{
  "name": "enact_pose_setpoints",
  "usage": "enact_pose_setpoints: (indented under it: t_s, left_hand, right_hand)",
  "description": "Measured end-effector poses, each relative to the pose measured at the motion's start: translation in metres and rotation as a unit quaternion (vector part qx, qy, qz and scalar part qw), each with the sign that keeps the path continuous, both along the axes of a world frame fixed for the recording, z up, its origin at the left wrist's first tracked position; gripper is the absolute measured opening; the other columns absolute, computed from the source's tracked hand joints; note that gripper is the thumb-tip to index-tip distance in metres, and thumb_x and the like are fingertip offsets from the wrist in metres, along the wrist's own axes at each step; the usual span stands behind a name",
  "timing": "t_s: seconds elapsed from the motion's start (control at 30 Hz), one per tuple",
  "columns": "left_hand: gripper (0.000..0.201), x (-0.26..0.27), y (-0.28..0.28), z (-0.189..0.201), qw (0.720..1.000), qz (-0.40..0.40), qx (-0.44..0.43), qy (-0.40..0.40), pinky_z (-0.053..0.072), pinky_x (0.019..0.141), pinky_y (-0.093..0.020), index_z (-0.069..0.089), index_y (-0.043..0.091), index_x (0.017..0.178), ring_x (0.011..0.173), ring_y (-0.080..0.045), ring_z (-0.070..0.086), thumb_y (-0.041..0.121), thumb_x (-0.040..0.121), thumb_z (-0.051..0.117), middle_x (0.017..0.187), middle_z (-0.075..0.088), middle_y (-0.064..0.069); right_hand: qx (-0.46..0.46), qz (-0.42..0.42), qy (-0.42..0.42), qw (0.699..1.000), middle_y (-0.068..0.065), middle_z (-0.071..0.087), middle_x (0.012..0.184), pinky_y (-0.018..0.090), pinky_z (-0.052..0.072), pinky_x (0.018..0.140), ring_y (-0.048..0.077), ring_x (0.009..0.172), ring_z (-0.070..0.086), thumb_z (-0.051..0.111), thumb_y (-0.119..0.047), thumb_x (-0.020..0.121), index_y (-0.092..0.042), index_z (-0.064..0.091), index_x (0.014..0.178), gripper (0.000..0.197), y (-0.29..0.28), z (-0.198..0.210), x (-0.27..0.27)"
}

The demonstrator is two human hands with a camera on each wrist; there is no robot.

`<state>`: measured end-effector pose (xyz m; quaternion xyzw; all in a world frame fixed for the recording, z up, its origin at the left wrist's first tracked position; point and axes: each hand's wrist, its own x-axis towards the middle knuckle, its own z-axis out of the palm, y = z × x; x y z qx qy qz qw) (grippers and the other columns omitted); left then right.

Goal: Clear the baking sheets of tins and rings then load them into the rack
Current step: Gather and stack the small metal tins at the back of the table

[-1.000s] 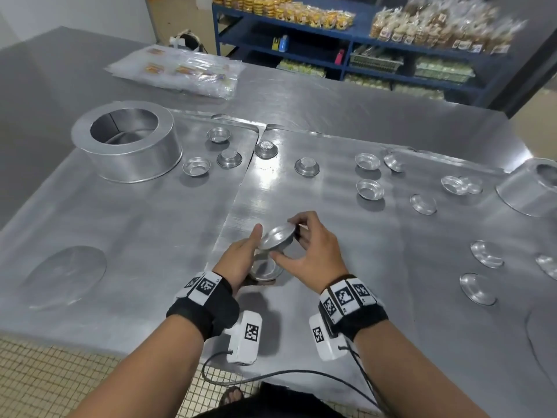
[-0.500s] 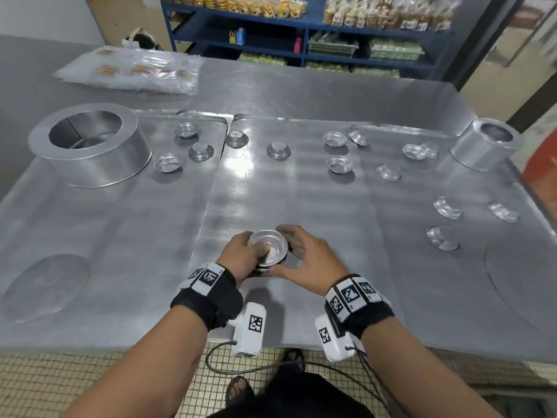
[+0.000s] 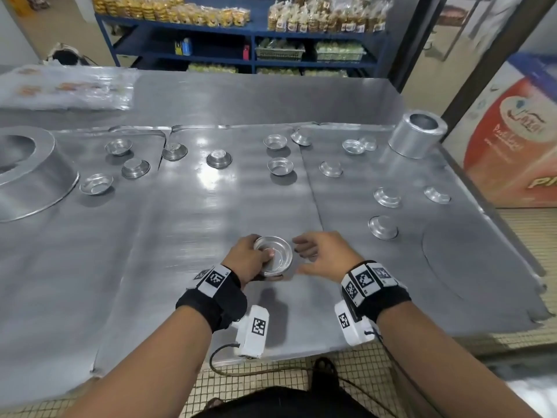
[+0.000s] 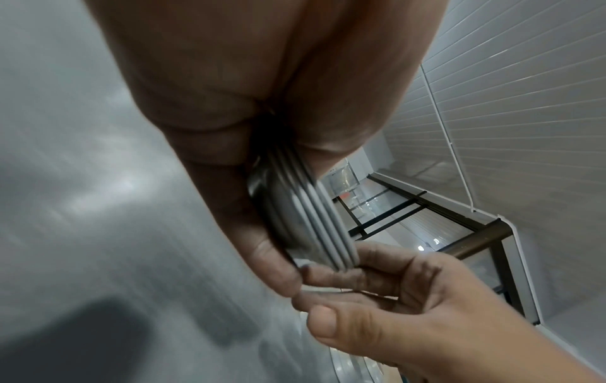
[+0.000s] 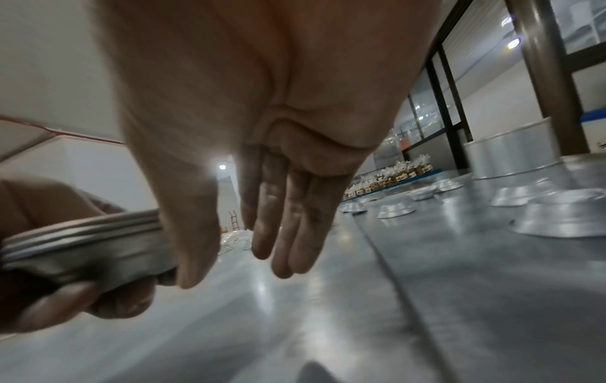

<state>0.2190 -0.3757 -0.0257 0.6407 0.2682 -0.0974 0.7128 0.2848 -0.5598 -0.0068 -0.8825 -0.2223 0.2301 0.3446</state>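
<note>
The left hand (image 3: 245, 260) holds a nested stack of tins (image 3: 273, 256) at the near centre of the table (image 3: 180, 236); its grip is clamped on the stack, thumb inside the top tin. The left wrist view shows about four stacked rims (image 4: 323, 228).

The right hand (image 3: 324, 257) sits at 3 o'clock of the stack, just beside it, fingers relaxed and apart, holding nothing; its fingers (image 5: 285, 222) hang straight.

Loose tins on the baking sheets (image 3: 331, 212): thirteen counted in the head view, some upright, some inverted.

- Left sheet: three (image 3: 96, 184).
- Middle sheet: five (image 3: 279, 165).
- Right sheet: five (image 3: 382, 227).

Two larger rings stand on the sheets: one wide ring at 10 o'clock (image 3: 33, 173), one tall ring at 2 o'clock (image 3: 417, 135).
</note>
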Motion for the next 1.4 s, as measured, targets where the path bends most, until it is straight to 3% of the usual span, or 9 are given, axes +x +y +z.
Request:
enact_pose_setpoints:
  t_s: [0.17,0.4,0.5,0.73,0.87,1.0,1.13,1.27,1.4]
  left_hand:
    - [0.022,0.031,-0.050,0.002,1.000,-0.020,-0.017,0.000,0.056,0.073,-0.066,0.057,-0.006,0.114,0.106,-0.054,0.061,-0.006,0.092,0.059,0.121,0.056,-0.035]
    - [0.019,0.056,-0.103,-0.003,1.000,-0.020,-0.002,0.009,0.056,0.073,-0.066,0.058,-0.004,0.111,0.097,-0.049,0.065,-0.005,0.092,0.059,0.114,0.060,-0.033]
    - [0.019,0.064,-0.122,-0.004,1.000,-0.022,0.001,0.010,0.061,0.056,-0.046,0.056,-0.008,0.114,0.078,-0.034,0.064,-0.007,0.095,0.055,0.101,0.058,-0.026]
    - [0.020,0.081,-0.151,-0.007,1.000,-0.006,-0.012,0.022,0.061,0.054,-0.045,0.054,-0.009,0.115,0.082,-0.038,0.062,-0.008,0.095,0.054,0.103,0.056,-0.024]
    - [0.019,0.086,-0.161,-0.010,1.000,-0.001,0.003,0.020,0.061,0.058,-0.049,0.057,-0.004,0.112,0.082,-0.037,0.063,-0.007,0.094,0.056,0.103,0.058,-0.025]
    - [0.021,0.088,-0.169,-0.011,1.000,0.002,0.009,0.019,0.057,0.047,-0.035,0.055,-0.009,0.115,0.075,-0.035,0.063,-0.009,0.095,0.054,0.100,0.057,-0.025]
    - [0.021,0.087,-0.173,-0.015,0.999,0.001,0.033,0.009,0.055,0.046,-0.028,0.055,-0.011,0.115,0.069,-0.029,0.062,-0.009,0.094,0.054,0.096,0.057,-0.025]
    - [0.017,0.087,-0.176,-0.020,0.999,-0.001,0.041,0.014,0.060,0.067,-0.055,0.058,-0.006,0.110,0.073,-0.040,0.066,-0.007,0.093,0.056,0.096,0.061,-0.026]
    - [0.019,0.088,-0.181,-0.021,0.999,0.011,0.045,0.019,0.056,0.073,-0.065,0.059,-0.007,0.110,0.079,-0.040,0.065,-0.006,0.091,0.058,0.099,0.061,-0.029]
  right_hand:
    - [-0.129,-0.042,-0.094,0.986,0.000,0.072,0.113,0.031,0.051,0.097,0.014,0.105,0.066,0.082,-0.022,0.076,-0.017,0.066,0.124,0.050,-0.064,-0.007,0.045]
    - [-0.273,-0.064,-0.167,0.945,0.008,0.058,0.128,0.034,0.039,0.104,0.031,0.123,0.048,0.073,-0.031,0.081,-0.016,0.059,0.130,0.053,-0.131,-0.018,0.105]
    - [-0.294,-0.075,-0.165,0.938,0.011,0.057,0.124,0.034,0.042,0.098,0.034,0.120,0.049,0.072,-0.033,0.079,-0.012,0.059,0.118,0.047,-0.145,-0.022,0.123]
    - [-0.318,-0.080,-0.124,0.937,0.011,0.057,0.127,0.037,0.049,0.092,0.034,0.121,0.053,0.071,-0.040,0.081,-0.011,0.059,0.120,0.050,-0.156,-0.036,0.149]
    - [-0.296,-0.076,-0.138,0.942,0.010,0.056,0.125,0.038,0.050,0.090,0.033,0.120,0.053,0.070,-0.029,0.083,-0.011,0.056,0.118,0.041,-0.159,-0.041,0.152]
    - [-0.248,-0.083,-0.141,0.955,0.014,0.058,0.121,0.037,0.049,0.089,0.034,0.115,0.056,0.072,-0.021,0.080,-0.007,0.054,0.112,0.039,-0.159,-0.046,0.151]
    - [-0.223,-0.090,-0.159,0.957,0.013,0.044,0.130,0.041,0.048,0.095,0.037,0.116,0.052,0.073,-0.013,0.080,-0.008,0.050,0.124,0.050,-0.158,-0.049,0.147]
    - [-0.201,-0.092,-0.178,0.959,0.013,0.037,0.131,0.038,0.046,0.094,0.037,0.113,0.052,0.071,-0.010,0.081,-0.008,0.050,0.124,0.049,-0.160,-0.046,0.142]
    - [-0.124,-0.126,-0.177,0.968,0.013,0.031,0.131,0.033,0.041,0.101,0.036,0.114,0.048,0.077,-0.017,0.077,-0.008,0.053,0.124,0.054,-0.163,-0.029,0.131]
